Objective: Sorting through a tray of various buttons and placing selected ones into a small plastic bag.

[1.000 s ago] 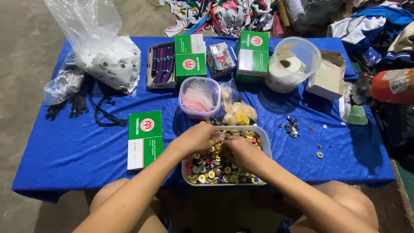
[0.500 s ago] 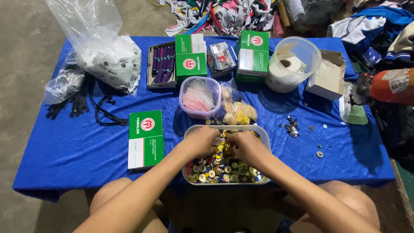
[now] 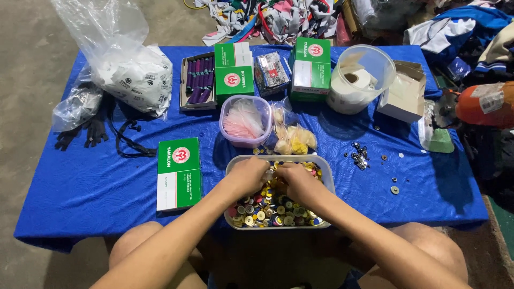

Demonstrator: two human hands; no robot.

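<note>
Both forearms are bare from the elbow down, with no sleeves, cuffs, watch or bands showing on them. The left hand point(image 3: 249, 176) and the right hand point(image 3: 297, 182) are ungloved, and no rings can be made out on the fingers. Two bare knees and thighs show at the lower edge of the view. Between them a small strip of blue fabric shows; what garment it belongs to cannot be told.
</note>
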